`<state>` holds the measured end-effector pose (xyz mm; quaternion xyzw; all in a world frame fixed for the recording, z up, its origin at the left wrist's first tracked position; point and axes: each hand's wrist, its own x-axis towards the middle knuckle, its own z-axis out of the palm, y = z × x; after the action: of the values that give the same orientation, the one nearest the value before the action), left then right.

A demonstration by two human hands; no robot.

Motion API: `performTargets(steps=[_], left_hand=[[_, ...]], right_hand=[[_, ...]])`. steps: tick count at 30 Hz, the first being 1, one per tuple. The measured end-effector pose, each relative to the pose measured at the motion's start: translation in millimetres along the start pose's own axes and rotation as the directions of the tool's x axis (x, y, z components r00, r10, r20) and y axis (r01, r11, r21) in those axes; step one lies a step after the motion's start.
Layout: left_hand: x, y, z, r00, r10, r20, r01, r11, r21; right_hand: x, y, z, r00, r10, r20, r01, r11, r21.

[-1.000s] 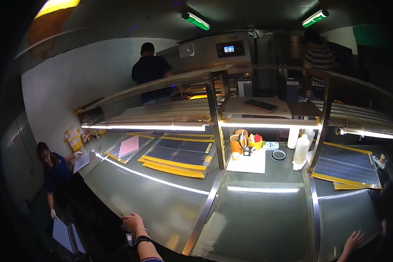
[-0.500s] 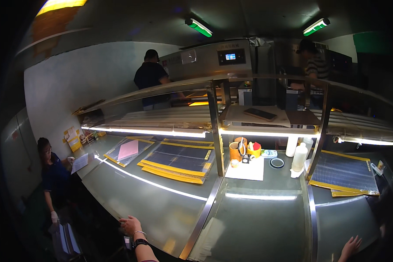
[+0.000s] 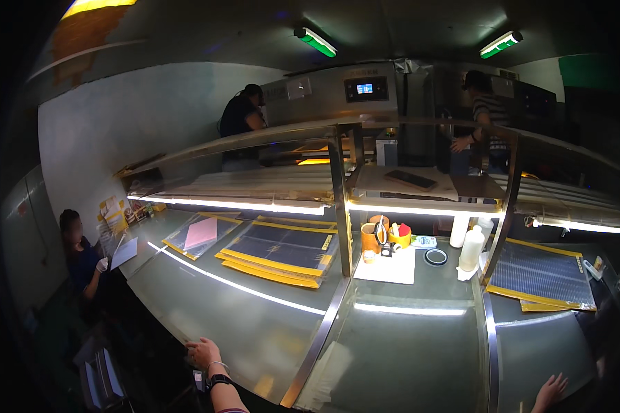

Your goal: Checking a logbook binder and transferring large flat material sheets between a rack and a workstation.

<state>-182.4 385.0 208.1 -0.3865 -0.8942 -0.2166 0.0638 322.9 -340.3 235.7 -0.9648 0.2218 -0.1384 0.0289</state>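
The left hand [image 3: 203, 353] rests loosely curled, empty, on the near edge of the steel table [image 3: 255, 323]. Well apart beyond it lie dark yellow-framed mesh sheets [image 3: 282, 253]. The right hand [image 3: 550, 392], fingers spread wide and holding nothing, lies flat on the table's near right edge.

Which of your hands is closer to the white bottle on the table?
Right. The right hand rests at the table's near edge, below the white bottle; the left hand is far off to its left.

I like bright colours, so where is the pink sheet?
In the head view the pink sheet lies far left on the steel table, under the lit shelf, beside the yellow-edged mats, well beyond the left hand.
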Motion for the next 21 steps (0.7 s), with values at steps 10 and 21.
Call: performTargets(steps=[10, 21], left_hand=[[9.4, -11.2, 18.7, 0.997, 0.046, -0.067, -0.042, 0.998, 0.050], [9.6, -3.2, 12.1, 1.000, 0.021, 0.004, -0.021, 0.999, -0.030]], right_hand=[[4.2, -7.2, -1.3, 0.999, 0.027, 0.021, -0.025, 0.997, -0.075], [7.6, -3.4, 6.7, 0.999, 0.029, 0.022, -0.028, 0.998, -0.054]])
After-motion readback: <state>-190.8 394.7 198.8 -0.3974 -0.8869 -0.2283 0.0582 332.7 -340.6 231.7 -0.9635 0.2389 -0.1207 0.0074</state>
